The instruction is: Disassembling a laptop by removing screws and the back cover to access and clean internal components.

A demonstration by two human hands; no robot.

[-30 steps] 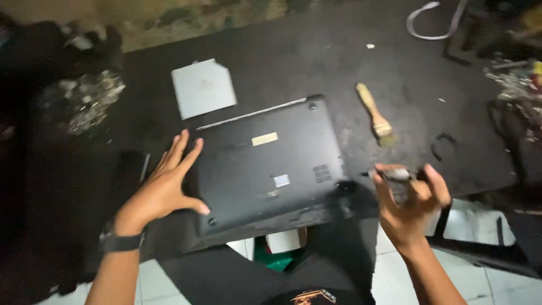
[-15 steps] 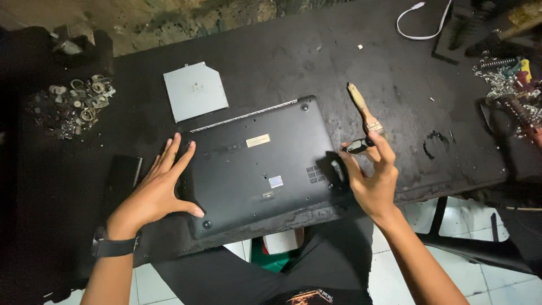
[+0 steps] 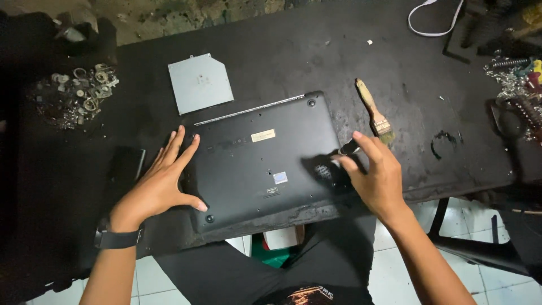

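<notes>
A black laptop (image 3: 259, 158) lies bottom side up on the dark table (image 3: 293, 56). My left hand (image 3: 161, 183) presses flat on its left edge, fingers spread, a dark watch on the wrist. My right hand (image 3: 375, 175) is at the laptop's right edge, near the vent grille, fingers closed around a small dark tool (image 3: 348, 149) whose tip points at the case. What kind of tool it is I cannot tell.
A grey flat drive module (image 3: 200, 82) lies behind the laptop. A wooden paintbrush (image 3: 375, 113) rests to the right. A pile of small metal parts (image 3: 79, 93) sits far left, tools (image 3: 519, 79) far right, a white cable (image 3: 435, 22) at the back. The table's front edge is at my lap.
My right hand has come from the table's front edge up to the laptop's right side with the tool. The left hand has stayed flat on the laptop.
</notes>
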